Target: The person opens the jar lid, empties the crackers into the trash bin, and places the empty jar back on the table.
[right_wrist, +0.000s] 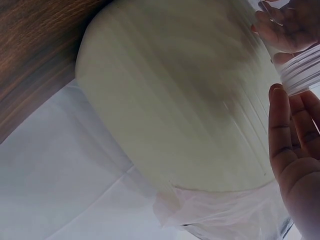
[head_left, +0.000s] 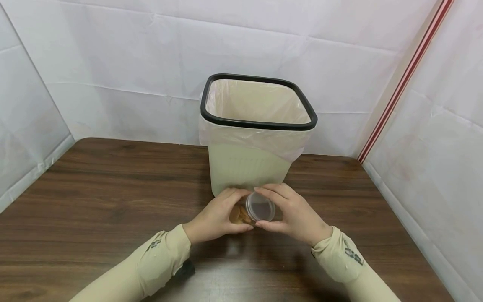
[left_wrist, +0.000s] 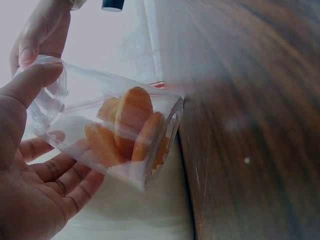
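A clear plastic jar (left_wrist: 82, 95) with several orange-brown oval pieces (left_wrist: 134, 122) in its bottom part is tilted between the two hands. My left hand (head_left: 216, 214) grips the jar's side, its thumb near the top end and its fingers curled beneath. At that end is a clear round lid (head_left: 261, 207) with a ridged rim, facing right and upward. My right hand (head_left: 296, 212) holds the lid by its edge between thumb and fingers. In the right wrist view, those fingertips (right_wrist: 278, 97) meet the ridged rim. Whether the lid is screwed tight cannot be told.
A cream bin (head_left: 245, 167) with a black rim and a thin pinkish liner (head_left: 260, 138) stands just beyond the hands on the dark wood table (head_left: 113, 201). White sheeting (head_left: 132, 54) covers the walls behind and at both sides. A dark object (head_left: 185, 269) lies under the left sleeve.
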`<control>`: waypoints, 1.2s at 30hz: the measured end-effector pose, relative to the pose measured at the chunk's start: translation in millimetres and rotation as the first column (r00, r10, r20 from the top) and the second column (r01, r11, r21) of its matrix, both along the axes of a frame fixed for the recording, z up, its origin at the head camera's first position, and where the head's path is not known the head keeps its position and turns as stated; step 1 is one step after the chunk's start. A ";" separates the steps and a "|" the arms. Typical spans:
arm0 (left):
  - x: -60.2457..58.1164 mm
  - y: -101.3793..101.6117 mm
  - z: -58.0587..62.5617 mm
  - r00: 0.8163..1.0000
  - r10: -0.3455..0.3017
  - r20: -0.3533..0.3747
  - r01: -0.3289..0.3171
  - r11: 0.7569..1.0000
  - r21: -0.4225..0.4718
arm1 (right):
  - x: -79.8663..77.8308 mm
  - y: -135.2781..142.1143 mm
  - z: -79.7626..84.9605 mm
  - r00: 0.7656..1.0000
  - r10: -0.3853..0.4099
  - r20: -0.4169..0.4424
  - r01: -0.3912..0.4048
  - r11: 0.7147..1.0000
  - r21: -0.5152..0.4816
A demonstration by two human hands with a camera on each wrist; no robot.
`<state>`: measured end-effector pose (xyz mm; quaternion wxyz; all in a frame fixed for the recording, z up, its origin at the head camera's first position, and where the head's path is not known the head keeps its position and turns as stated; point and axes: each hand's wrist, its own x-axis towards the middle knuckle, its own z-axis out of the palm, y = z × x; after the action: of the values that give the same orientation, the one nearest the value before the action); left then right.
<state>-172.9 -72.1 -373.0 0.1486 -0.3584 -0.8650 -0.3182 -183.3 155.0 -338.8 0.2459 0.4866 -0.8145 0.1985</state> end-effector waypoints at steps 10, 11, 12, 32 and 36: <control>2.5 -0.2 2.2 1.000 -0.006 0.012 0.006 1.000 -0.019 | 2.0 1.0 2.5 1.000 0.012 0.010 -0.012 0.999 0.033; 2.7 -0.3 2.2 1.000 -0.006 0.010 0.006 1.000 -0.019 | 2.3 0.9 2.7 1.000 0.014 0.011 -0.015 0.999 0.037; 2.8 -0.4 2.2 1.000 -0.006 0.006 0.006 1.000 -0.020 | 2.4 1.1 2.9 1.000 0.015 0.010 -0.016 0.999 0.039; 0.7 0.2 0.9 0.999 -0.021 -0.039 0.021 1.000 0.012 | 2.0 3.7 7.1 1.000 0.021 -0.003 -0.021 0.996 0.092; 1.3 0.5 0.6 0.999 -0.022 -0.038 0.022 1.000 -0.003 | 3.3 3.8 7.7 1.000 -0.011 -0.012 0.012 0.995 0.099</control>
<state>-171.6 -71.6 -372.3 0.1610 -0.3741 -0.8585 -0.3116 -180.0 158.8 -331.1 0.2271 0.4947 -0.8247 0.1535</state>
